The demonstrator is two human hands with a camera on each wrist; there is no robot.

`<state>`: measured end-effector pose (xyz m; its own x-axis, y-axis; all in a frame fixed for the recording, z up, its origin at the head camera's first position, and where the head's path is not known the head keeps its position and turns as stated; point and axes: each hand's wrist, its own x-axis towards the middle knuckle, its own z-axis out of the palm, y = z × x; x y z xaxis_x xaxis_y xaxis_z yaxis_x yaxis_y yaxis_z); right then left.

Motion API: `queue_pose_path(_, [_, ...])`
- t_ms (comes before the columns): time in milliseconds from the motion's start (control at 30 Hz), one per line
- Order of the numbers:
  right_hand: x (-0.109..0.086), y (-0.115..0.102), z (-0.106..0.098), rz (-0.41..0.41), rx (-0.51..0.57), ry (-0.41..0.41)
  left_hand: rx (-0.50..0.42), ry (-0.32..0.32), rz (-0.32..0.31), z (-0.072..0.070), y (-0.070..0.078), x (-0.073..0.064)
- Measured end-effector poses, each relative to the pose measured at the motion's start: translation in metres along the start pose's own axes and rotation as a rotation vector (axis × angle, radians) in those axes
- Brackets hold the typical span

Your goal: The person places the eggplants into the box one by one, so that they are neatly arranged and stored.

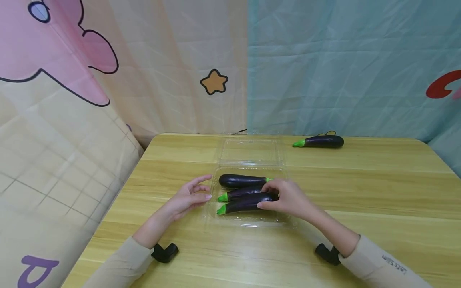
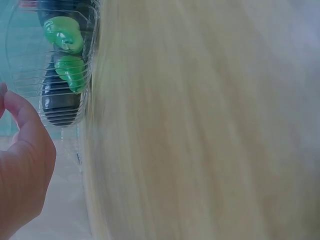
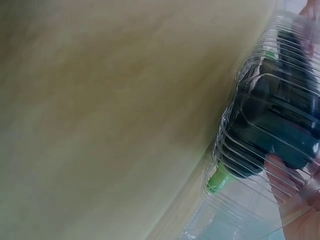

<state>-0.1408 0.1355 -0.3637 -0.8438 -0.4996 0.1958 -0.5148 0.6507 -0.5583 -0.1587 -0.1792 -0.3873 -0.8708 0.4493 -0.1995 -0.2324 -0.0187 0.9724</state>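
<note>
A clear plastic clamshell box [image 1: 252, 225] stands on the table with its lid folded back. Three eggplants lie side by side in its tray: the back eggplant [image 1: 237, 181] has its green stem to the right, while the middle eggplant [image 1: 243, 193] and the front eggplant [image 1: 241, 204] have theirs to the left. My right hand [image 1: 289, 198] holds the right end of the front eggplant between thumb and fingers, its fingertips also close to the middle one. Beside the tray's left wall, my left hand [image 1: 187, 200] is held with fingers loosely spread and nothing in it.
Another eggplant [image 1: 324, 141] lies at the table's back edge, right of the raised clear lid [image 1: 250, 151]. A printed curtain [image 1: 295, 72] hangs behind the wooden table [image 1: 378, 184]. Black wrist devices [image 1: 165, 253] sit at both sleeves.
</note>
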Motion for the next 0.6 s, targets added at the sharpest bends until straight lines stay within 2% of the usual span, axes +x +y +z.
queue_pose_path(233, [-0.0017,-0.0008,0.0032,-0.018,-0.019,0.004,-0.001,0.009,-0.007,0.0009,-0.0001,-0.0001])
queue_pose_path(600, [-0.0025,-0.0023,0.0057,-0.019,-0.065,-0.035,0.004,0.013,-0.007,0.0011,-0.0001,-0.0002])
